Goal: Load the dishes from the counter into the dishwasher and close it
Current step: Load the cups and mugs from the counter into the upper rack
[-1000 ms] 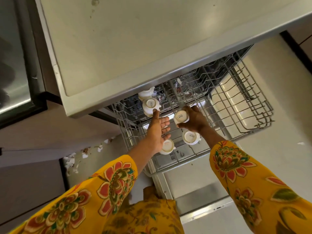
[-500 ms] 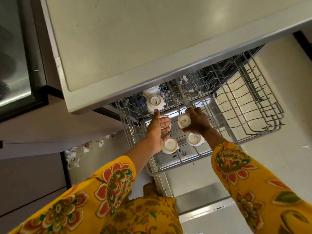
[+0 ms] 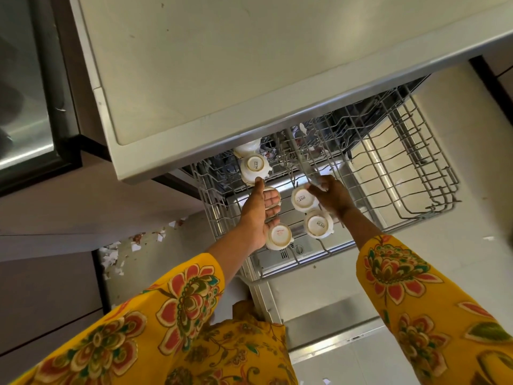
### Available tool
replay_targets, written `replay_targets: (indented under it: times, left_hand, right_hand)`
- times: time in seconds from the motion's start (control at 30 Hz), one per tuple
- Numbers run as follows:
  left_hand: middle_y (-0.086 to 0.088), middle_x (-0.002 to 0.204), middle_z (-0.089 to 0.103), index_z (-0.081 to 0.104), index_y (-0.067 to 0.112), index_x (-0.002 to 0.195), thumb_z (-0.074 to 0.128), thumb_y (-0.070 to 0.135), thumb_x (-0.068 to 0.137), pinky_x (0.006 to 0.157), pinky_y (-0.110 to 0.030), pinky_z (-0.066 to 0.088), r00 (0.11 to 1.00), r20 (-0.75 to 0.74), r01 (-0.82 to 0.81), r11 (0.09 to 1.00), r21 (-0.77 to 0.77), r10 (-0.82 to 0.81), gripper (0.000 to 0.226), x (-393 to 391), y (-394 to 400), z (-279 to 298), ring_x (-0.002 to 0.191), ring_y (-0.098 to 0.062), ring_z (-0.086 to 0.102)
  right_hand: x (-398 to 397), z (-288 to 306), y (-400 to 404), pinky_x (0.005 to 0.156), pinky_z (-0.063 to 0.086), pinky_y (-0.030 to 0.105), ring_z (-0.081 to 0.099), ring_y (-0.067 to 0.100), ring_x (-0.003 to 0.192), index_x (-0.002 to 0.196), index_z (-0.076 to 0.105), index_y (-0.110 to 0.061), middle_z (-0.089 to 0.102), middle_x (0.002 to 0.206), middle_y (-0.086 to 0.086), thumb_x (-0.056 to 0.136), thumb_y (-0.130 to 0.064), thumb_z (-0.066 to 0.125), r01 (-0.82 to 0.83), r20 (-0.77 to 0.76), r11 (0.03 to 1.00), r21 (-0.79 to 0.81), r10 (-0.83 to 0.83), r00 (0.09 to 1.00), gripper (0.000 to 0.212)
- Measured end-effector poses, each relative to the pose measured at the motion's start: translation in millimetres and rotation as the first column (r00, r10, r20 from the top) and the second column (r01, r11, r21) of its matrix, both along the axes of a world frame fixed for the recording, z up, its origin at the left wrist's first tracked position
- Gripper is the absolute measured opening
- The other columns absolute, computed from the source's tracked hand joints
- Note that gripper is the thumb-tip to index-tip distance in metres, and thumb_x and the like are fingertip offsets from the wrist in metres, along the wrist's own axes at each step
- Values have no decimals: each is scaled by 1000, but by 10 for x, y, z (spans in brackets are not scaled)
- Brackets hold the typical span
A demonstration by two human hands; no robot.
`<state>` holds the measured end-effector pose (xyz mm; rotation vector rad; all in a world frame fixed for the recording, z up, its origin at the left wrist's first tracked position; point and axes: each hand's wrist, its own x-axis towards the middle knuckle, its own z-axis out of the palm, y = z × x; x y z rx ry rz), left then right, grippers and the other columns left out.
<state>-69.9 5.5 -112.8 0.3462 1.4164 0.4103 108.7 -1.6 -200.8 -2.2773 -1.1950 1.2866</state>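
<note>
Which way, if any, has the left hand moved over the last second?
No. The left hand stays put over the rack, its outstretched tip touching the same upturned cup below the counter edge.
</note>
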Motion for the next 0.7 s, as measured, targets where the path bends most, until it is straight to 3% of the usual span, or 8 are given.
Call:
replay_targets:
  times: [0.07,0.2,0.47,0.57,0.7]
  left_hand:
    - [-2,117,63,62,13,114,32,56,96,77,-28,44,1000,-1,3,1000,-4,-3,56,-4,-13,21,103,-18,57]
    - [-3,117,63,63,14,109,31,56,96,88,-33,43,1000,7,4,1000,5,-4,54,-29,-39,38,107,-20,56]
    - [1,104,65,62,13,115,32,56,95,73,-27,45,999,20,-29,1000,4,28,56,-157,-59,74,106,-18,59]
    - [0,111,64,60,12,119,30,56,96,74,-27,45,999,27,-20,1000,10,19,58,-196,-75,86,104,-17,58]
    - [-5,124,61,59,11,121,29,56,97,79,-29,44,999,45,-8,1000,15,7,59,-225,-104,124,105,-17,56]
  right_hand:
    - [1,20,-9,100,40,40,46,34,122,135,44,-9,49,132,19,82,-39,68,-76,49,997,-31,78,996,65]
    - [-138,3,-23,98,39,36,46,37,120,135,41,-11,42,132,21,75,-28,76,-247,119,965,-86,256,959,71]
    - [-185,44,1,99,38,35,47,36,121,135,45,-10,48,132,23,85,-23,67,-188,146,979,-84,198,969,57]
    - [-136,68,-37,103,34,36,45,34,126,138,41,-6,49,135,20,93,-27,56,-107,108,991,-78,115,987,52]
    - [-103,92,-147,96,38,35,51,36,119,127,51,-1,56,126,23,99,-29,43,7,181,998,-63,4,983,40]
